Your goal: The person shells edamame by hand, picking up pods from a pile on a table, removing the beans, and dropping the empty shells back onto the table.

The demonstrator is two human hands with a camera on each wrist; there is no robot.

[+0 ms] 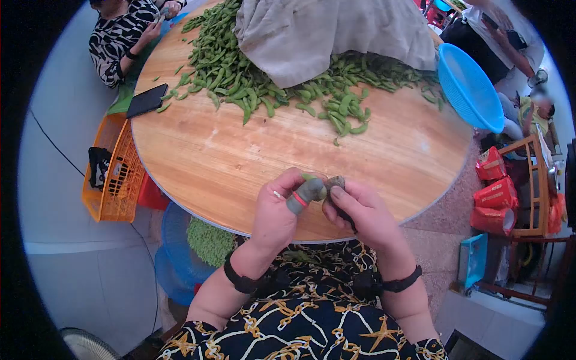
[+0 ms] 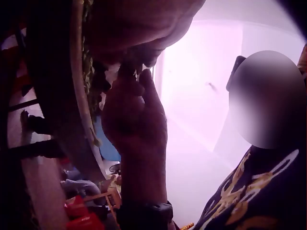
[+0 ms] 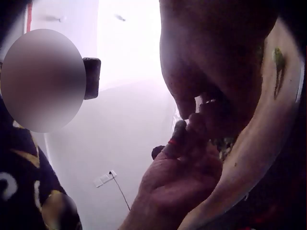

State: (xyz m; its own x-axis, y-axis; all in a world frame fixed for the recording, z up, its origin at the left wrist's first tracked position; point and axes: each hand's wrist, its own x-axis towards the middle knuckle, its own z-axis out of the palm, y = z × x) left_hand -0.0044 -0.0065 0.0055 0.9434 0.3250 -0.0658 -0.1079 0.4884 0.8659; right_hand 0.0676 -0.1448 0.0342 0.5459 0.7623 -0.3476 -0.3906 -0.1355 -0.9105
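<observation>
Close above the near edge of the round wooden table, both hands meet fingertip to fingertip. My left hand pinches a green soybean pod, mostly hidden by fingers. Its thumb wears a grey-green cover with a red band. My right hand has curled fingers, the thumb pressing toward a greyish, rough-looking fingertip right at the pod. A dark patch shows under the right fingers; I cannot tell what it is. Dim wrist views show the left hand and right hand with fingertips together.
A heap of soybean pods lies at the back under a grey cloth. A phone lies at the left edge, a blue basket at the right. Shelled beans fill a basin below left. Another person sits across.
</observation>
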